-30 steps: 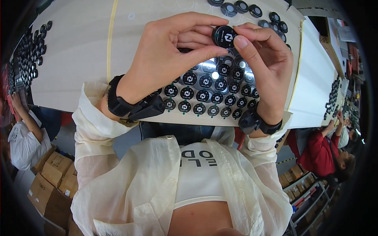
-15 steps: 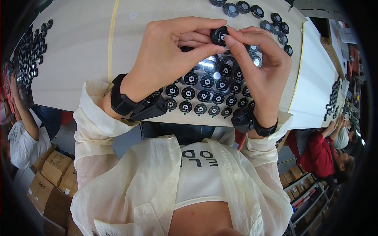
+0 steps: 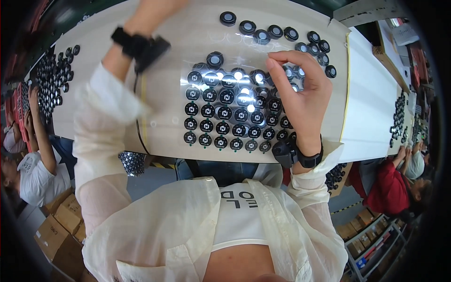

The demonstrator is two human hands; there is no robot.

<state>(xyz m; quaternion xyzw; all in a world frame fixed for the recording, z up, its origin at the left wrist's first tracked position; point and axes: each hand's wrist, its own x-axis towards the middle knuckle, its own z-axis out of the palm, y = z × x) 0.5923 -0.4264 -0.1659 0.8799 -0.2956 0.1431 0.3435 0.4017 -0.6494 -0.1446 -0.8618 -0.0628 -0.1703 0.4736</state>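
My left hand [image 3: 162, 8] is at the top edge, blurred, with its fingers cut off from view; what they hold, if anything, is hidden. Over the table's middle, the thumb and forefinger of my right hand [image 3: 303, 89] meet in a pinch. Anything between the tips is too small to make out. Beside and below that hand lies a clear, glossy sheet [image 3: 198, 101] bearing rows of round black labels [image 3: 207, 111] with white marks and small green tabs. A black round piece with a pale centre [image 3: 215, 59] sits by the sheet's far edge.
More black round pieces [image 3: 275, 32] are spread along the back and right of the table [image 3: 164, 103]. A dense group of them [image 3: 51, 84] lies far left. A white surface [image 3: 364, 89] adjoins at right. Other people work on both sides; cardboard boxes [image 3: 56, 235] stand lower left.
Both hands held a black round piece together; they are now apart and it is no longer seen between them. My left hand has swung up and left; the right stays over the sheet.
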